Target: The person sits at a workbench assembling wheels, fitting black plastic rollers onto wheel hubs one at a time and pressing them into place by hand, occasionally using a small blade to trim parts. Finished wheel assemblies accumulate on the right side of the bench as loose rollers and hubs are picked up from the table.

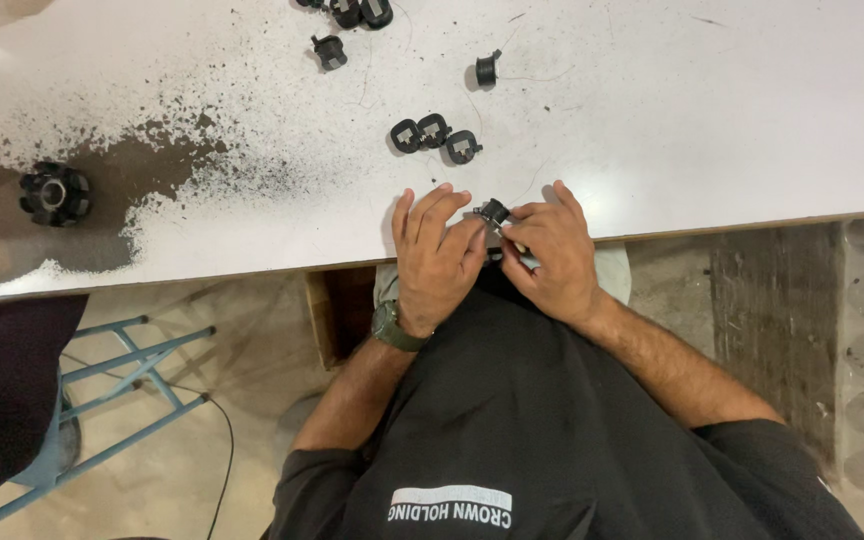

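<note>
- Left hand (439, 262) and right hand (552, 258) meet at the near edge of the table (732, 120); both pinch one small black part (493, 212) between their fingertips, the left with thumb and forefinger closed on it from its side and the other fingers spread loosely, the right curled round it from the other side; a watch (390, 327) sits on the left wrist
- The part is held just above the table edge, between the two hands; a thin pale wire seems to run from it, though it is too fine to be sure; I judge this piece to be the one in work, not yet finished
- Just beyond the hands lie three like parts (435, 135) in a row, touching one another; they look set down as done, as far as can be told
- Farther off, beyond the right hand, one single part (487, 69) lies alone with a thin wire trailing; beyond the left, another part (329, 51) and a small cluster (357, 12) at the far edge; whether these are finished or waiting cannot be told
- Well off to the left hand's side a larger black ring (53, 193) rests in a worn dark patch (142, 170) of the table top
- Below, a blue stool (122, 390) stands on the floor
</note>
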### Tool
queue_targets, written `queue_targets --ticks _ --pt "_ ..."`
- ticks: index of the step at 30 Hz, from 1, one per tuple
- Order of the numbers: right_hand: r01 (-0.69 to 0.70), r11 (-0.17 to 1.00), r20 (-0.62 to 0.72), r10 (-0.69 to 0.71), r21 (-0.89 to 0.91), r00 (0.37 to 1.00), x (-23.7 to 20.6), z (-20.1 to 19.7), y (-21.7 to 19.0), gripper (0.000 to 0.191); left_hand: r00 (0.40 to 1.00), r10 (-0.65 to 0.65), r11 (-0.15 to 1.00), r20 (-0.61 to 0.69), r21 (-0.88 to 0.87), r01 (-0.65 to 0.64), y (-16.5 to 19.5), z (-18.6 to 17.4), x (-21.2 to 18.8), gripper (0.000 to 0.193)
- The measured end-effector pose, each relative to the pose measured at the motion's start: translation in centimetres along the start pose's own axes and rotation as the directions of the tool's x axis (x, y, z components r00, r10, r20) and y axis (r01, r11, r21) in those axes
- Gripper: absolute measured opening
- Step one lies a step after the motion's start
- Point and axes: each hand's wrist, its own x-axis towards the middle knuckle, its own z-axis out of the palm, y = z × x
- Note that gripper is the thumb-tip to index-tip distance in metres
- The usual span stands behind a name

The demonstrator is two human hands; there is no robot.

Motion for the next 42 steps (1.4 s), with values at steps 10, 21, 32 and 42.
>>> queue_targets --ticks 10,21,32,42 --pt "0.004 1.0 0.011 -0.004 0.024 1.0 0.0 -0.1 0.2 0.031 0.994 0.109 0.992 0.02 0.059 -0.11 0.4 -0.2 0.4 0.015" --pt "0.151 0.988 -0.063 -0.152 -0.006 0.986 -0.5 0.3 0.6 0.032 0.989 -0.112 0.991 0.096 -0.064 0.119 0.1 -0.2 0.7 0.012" --pt "0.134 0.991 0.008 -0.134 -0.024 0.991 -0.1 0.6 0.4 0.033 0.981 -0.136 0.98 0.139 -0.128 0.154 -0.6 0.1 0.3 0.009" --pt "0.097 0.993 -0.012 -0.097 -0.063 0.995 0.2 -1.2 0.0 0.032 0.973 -0.217 0.958 0.072 -0.178 0.227 -0.2 -1.1 0.7 0.033"
